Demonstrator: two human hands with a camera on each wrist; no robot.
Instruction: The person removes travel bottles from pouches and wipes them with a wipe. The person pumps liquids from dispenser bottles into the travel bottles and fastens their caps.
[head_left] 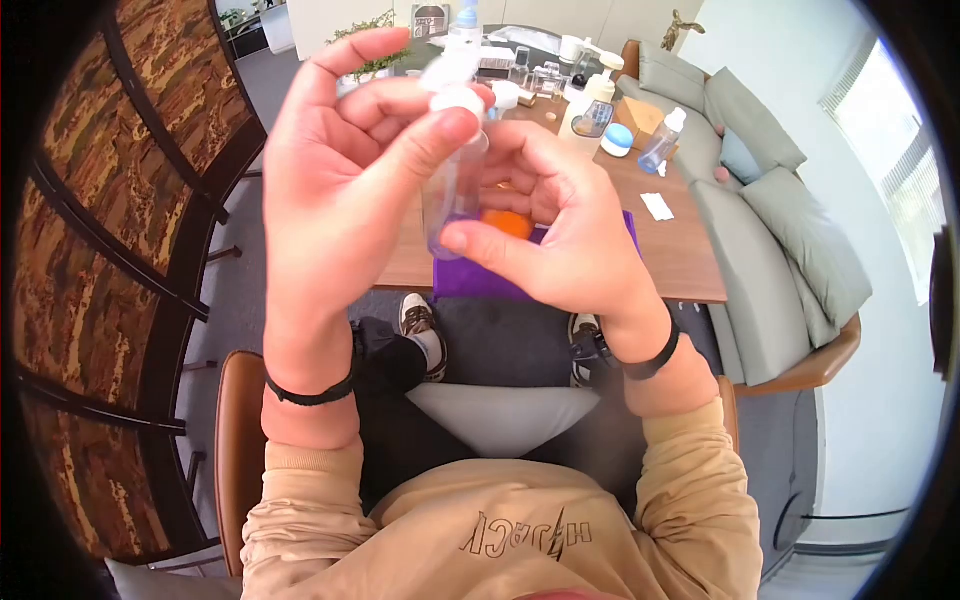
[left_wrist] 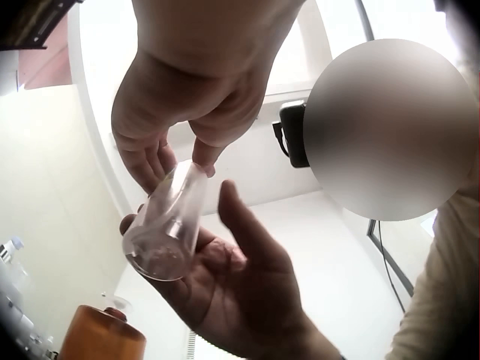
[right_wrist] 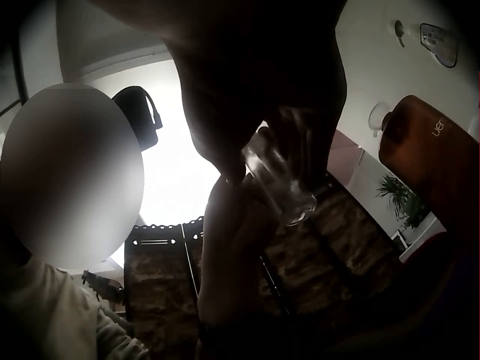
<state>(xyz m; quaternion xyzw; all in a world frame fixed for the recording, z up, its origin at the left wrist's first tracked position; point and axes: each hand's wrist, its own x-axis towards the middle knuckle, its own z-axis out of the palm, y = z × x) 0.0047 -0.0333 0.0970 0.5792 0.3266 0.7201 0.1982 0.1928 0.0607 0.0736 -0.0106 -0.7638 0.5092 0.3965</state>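
A small clear bottle [head_left: 440, 205] is held up in front of the chest, upright in the head view. My left hand [head_left: 335, 190] pinches its white top [head_left: 457, 98] between thumb and fingers; part of that top is blurred. Around the bottle's body are the fingers of my right hand [head_left: 585, 225], with the thumb toward the near side. From the left wrist view the clear bottle [left_wrist: 169, 232] shows its round base, the left hand [left_wrist: 187, 97] over the neck and the right hand [left_wrist: 240, 292] at the body. Behind the hands, an orange bottle [head_left: 508, 222] is partly hidden.
A purple mat [head_left: 480, 280] lies at the near edge of the wooden table [head_left: 690, 270]. Farther back stand a pump bottle [head_left: 600, 85], a blue-lidded jar [head_left: 617, 138], a clear spray bottle [head_left: 660, 145] and a cardboard box [head_left: 640, 115]. A grey sofa [head_left: 740, 270] flanks the right side.
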